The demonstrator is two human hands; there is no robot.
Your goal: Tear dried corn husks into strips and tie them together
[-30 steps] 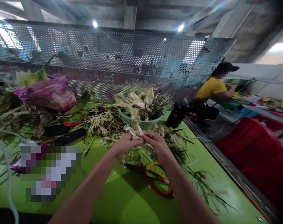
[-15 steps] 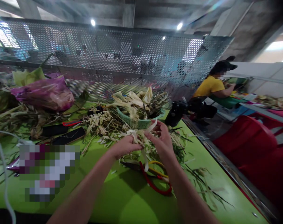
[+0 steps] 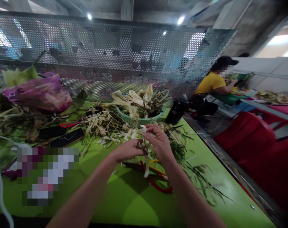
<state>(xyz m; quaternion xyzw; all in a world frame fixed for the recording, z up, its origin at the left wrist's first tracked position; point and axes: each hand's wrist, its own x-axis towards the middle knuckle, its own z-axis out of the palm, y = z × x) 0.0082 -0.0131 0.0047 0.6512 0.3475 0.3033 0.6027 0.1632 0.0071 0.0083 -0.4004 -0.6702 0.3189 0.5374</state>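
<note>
A pale strip of dried husk is pinched between my two hands over the green table, one end hanging down and the other curling up. My left hand is closed on its lower part. From the other side, the bent fingers and thumb of my right hand grip the upper part. Fingers partly hide the middle of the strip. Right below lies a pair of scissors with red and yellow handles, partly behind my right wrist. Beyond my hands stands a green plastic basket heaped with dried husks.
Dried plant scraps spread around the basket. A black phone-like slab and a pink plastic bag lie left. A black bottle-like object stands right. Behind rises a perforated metal screen. A person in yellow sits beyond red chairs.
My right hand has moved slightly left, closer to my left hand. The upper end of the husk strip, stretched out to the right before, now curls upright between the fingers. The view has shifted slightly.
</note>
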